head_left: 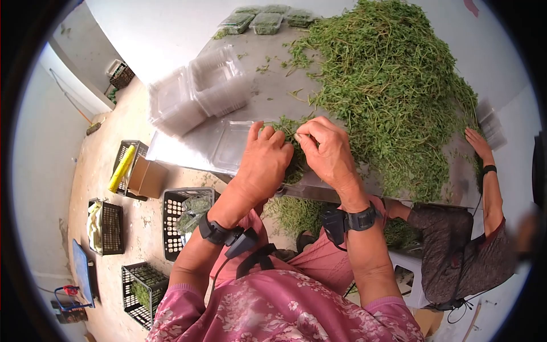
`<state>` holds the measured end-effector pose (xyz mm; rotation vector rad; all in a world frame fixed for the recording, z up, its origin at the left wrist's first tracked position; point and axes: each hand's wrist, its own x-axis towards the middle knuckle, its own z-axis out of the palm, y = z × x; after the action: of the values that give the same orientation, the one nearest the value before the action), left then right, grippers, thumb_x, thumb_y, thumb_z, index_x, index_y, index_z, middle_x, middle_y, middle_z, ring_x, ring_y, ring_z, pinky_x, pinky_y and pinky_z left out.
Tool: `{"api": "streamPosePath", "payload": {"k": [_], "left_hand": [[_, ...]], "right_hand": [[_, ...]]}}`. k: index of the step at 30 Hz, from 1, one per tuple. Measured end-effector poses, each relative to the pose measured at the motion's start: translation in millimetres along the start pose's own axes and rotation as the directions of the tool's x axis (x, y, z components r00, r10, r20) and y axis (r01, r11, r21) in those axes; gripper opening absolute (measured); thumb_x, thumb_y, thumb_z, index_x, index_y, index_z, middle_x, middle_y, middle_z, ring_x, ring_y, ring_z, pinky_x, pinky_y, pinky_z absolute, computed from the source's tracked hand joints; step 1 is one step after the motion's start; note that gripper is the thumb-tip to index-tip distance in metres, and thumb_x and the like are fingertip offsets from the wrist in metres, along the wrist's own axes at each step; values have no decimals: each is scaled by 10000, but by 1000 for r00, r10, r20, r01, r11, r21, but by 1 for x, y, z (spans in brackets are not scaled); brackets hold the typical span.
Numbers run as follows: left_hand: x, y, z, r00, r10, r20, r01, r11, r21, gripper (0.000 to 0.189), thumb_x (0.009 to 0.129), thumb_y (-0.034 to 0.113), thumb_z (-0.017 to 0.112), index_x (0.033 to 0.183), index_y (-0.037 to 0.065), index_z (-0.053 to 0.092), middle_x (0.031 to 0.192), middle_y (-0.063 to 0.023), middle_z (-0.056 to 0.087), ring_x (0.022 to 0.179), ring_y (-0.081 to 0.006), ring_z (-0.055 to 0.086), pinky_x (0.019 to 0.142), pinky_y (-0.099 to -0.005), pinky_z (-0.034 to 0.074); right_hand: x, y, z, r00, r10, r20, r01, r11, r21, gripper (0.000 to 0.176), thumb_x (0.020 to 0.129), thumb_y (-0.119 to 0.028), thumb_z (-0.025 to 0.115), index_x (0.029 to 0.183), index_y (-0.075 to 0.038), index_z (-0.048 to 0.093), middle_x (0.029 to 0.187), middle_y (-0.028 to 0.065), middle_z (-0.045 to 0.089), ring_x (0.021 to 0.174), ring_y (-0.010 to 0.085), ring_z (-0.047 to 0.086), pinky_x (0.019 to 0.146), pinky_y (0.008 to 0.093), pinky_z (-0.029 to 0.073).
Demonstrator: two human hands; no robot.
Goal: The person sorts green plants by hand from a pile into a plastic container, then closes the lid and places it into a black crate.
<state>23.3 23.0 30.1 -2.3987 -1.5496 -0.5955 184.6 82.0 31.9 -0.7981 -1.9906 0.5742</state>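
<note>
Head view: I am looking down on both hands, backs turned to me, at the near edge of the steel table (268, 97).
Left hand (265, 162): fingers are curling down over the small bunch of sprigs (286, 123); the palm is hidden, so I cannot tell whether it is gripping.
Right hand (327, 151): thumb and forefinger are pinching shut on that bunch, which is lying between the hands, mostly covered.
Herb pile (393, 91): it is spreading over the table's right half, with the top being cut off by the lens rim.
Clear tray (228, 145): it is sitting partly under the left fingers, hard to make out against the steel.
Co-worker's hand (477, 142): it is resting at the pile's right edge, the person's far side vanishing into the dark rim.
</note>
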Motion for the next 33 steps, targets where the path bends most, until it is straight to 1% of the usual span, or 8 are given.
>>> {"api": "streamPosePath", "payload": {"k": [2,11,14,17,20,22,28,33], "left_hand": [[-1,-1,-2,999,13,-33,-14,1000,-10,76,731,70,603,805,58,617,812,-81,523,904,-275,532,1044,-487,334],[-4,-14,-17,977,-9,-211,3,999,-32,182,729,48,650,904,63,603,835,-68,553,895,-261,560,1068,-509,317],[-1,-13,-30,966,-25,-256,17,999,-34,180,749,29,649,918,66,600,835,-63,561,888,-257,570,1062,-500,330],[4,-12,-37,944,-19,-328,6,999,-42,201,746,10,651,931,67,597,853,-61,581,913,-248,584,1056,-486,343],[7,-11,-37,917,-20,-399,-16,996,-85,205,743,-21,643,922,65,592,878,-65,610,938,-245,600,1048,-480,357],[6,-9,-36,911,-30,-411,-23,992,-122,211,743,-66,628,906,60,587,892,-76,635,951,-255,616,1041,-485,368],[-6,-12,-16,974,-35,-226,12,995,-102,198,748,-57,624,902,63,595,862,-70,624,962,-256,613,1055,-486,346],[-13,-12,-15,975,-111,-191,95,991,-89,174,754,-5,654,905,67,605,902,-70,618,995,-263,591,1053,-489,341]], "right_hand": [[-1,1,1,1000,-5,-2,5,1000,-24,70,833,-28,693,881,-1,651,844,111,633,699,261,621,624,344,484],[0,2,0,1000,-14,7,14,999,-29,74,838,-27,688,892,8,650,846,113,632,701,260,624,625,344,484],[0,-2,0,1000,19,19,-19,1000,-7,53,831,-30,669,858,-14,627,838,144,610,754,346,618,668,409,493],[0,-3,-1,999,32,36,-32,999,3,53,828,-24,669,860,-13,629,836,143,610,747,346,619,663,410,492],[-1,-1,-1,999,11,44,-10,1000,-27,70,836,4,678,898,12,646,841,110,629,684,240,617,607,330,475],[-1,-1,-1,999,16,42,-15,1000,-19,74,834,2,681,898,12,647,844,112,630,687,246,618,610,332,476],[-1,-1,-1,999,2,44,-1,999,-32,80,835,-22,685,899,10,649,849,121,634,704,270,621,631,343,483],[-2,-2,-1,998,17,58,-16,1000,-23,82,844,-44,681,898,9,650,847,122,634,715,276,622,643,348,486]]}}
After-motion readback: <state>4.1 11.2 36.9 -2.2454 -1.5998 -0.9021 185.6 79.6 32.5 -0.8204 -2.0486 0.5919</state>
